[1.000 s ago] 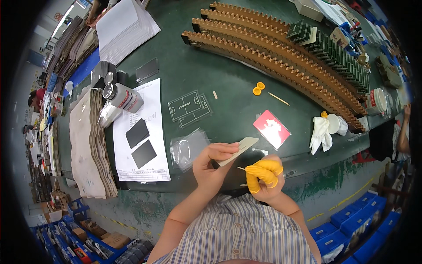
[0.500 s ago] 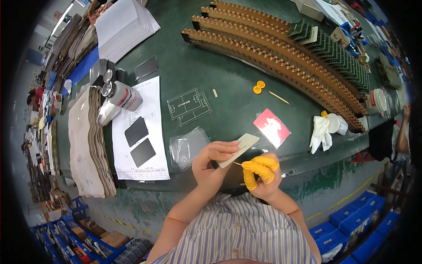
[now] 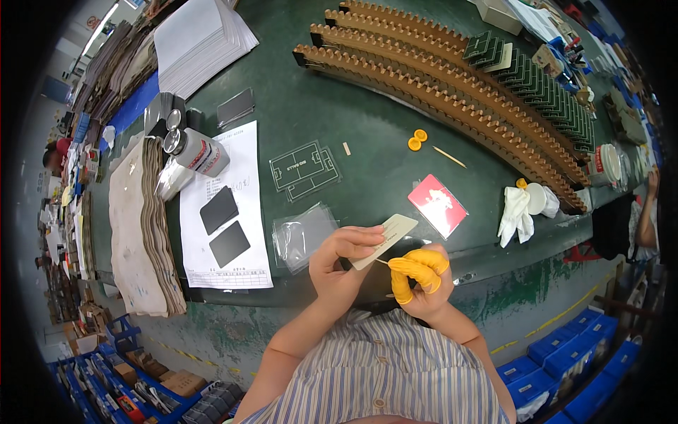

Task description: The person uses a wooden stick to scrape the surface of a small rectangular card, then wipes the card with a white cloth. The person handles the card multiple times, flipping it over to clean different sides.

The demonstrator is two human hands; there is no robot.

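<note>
In my left hand (image 3: 337, 267) a cream-coloured flat card (image 3: 393, 235) is gripped by its edge, tilted up over the table's near edge. My right hand (image 3: 427, 297) wears yellow finger cots (image 3: 417, 270) and pinches a thin pale stick (image 3: 382, 261), like a toothpick. The stick's tip is at or very near the card's lower edge; whether they touch I cannot tell. Just beyond the hands lies a pink-red card (image 3: 438, 205) with a white figure. Left of the card are clear plastic sleeves (image 3: 304, 237) and transparent sheets with white line markings (image 3: 305, 171).
Brown notched racks (image 3: 424, 85) run across the far right, partly filled with dark green cards (image 3: 544, 85). Two loose yellow finger cots (image 3: 414, 144), another stick (image 3: 449, 157) and a white glove (image 3: 515, 215) lie nearer. At left are a printed sheet (image 3: 244, 169), black cards (image 3: 230, 244), a metal-topped bottle (image 3: 201, 154) and stacked cloths (image 3: 141, 233).
</note>
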